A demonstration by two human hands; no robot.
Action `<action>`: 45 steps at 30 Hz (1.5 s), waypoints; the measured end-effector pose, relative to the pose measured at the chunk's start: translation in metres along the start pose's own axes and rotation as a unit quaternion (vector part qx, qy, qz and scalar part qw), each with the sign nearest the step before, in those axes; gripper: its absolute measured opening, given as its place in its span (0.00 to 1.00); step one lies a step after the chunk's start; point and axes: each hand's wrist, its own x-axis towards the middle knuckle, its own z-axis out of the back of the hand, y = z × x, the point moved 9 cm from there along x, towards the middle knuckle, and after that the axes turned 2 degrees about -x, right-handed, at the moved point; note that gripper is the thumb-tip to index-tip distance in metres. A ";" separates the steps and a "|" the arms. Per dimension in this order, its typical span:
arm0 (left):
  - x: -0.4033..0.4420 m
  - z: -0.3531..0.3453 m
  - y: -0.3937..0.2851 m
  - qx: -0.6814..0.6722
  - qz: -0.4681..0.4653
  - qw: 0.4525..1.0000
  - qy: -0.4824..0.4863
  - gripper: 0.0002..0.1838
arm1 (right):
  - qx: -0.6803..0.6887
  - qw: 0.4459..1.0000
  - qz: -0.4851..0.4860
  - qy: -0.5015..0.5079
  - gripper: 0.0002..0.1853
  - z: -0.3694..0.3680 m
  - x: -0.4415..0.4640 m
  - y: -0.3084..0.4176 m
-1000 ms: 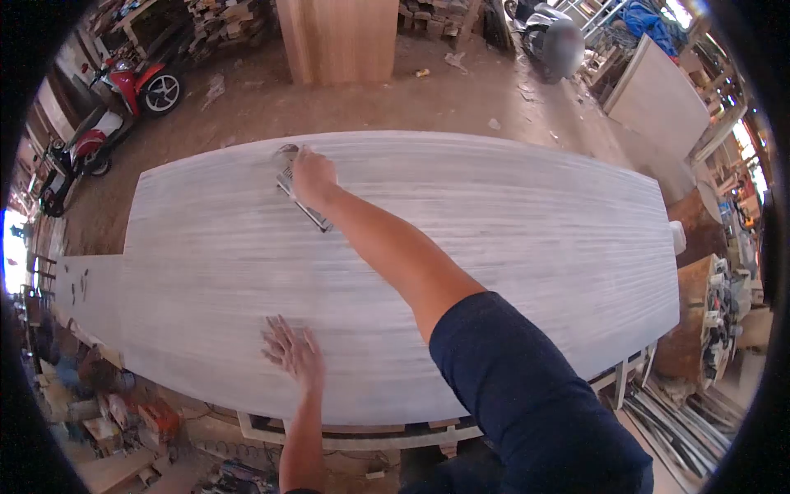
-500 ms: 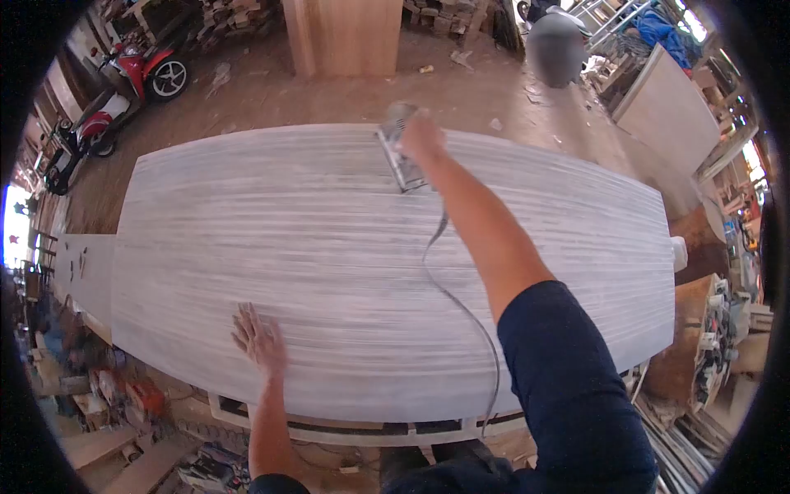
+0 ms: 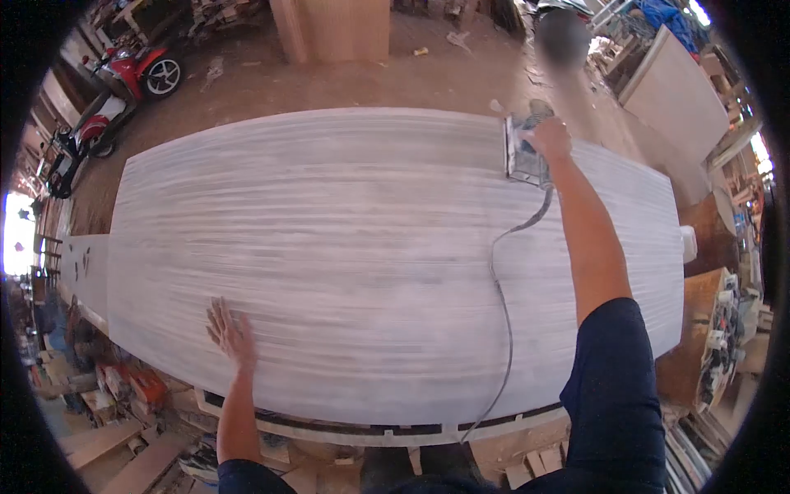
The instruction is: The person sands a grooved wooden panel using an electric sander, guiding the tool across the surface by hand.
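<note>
A large board (image 3: 354, 247) with pale, streaky grain lies flat in front of me. Near its far edge, right of the middle, my right hand (image 3: 551, 138) grips an electric sander (image 3: 524, 156), whose flat pad rests on the surface. From the sander a grey cord (image 3: 499, 280) runs across the board to the near edge. My left hand (image 3: 233, 333) is over the near left part of the board, fingers spread, holding nothing; whether its palm touches the surface I cannot tell.
A red motorbike (image 3: 123, 74) stands at the far left. A wooden panel (image 3: 329, 33) is upright beyond the board, and another pale panel (image 3: 679, 95) leans at the far right. Wood scraps (image 3: 115, 440) and tools lie at the lower left. A frame (image 3: 329, 436) shows beneath the near edge.
My right hand has moved the sander to the right along the far edge, and the cord has shifted right with it. My left hand appears slightly further left, still spread.
</note>
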 end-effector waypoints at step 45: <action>0.010 0.017 -0.020 -0.029 -0.014 0.995 0.099 0.38 | 0.316 0.935 0.154 0.038 0.25 0.145 -0.265 0.613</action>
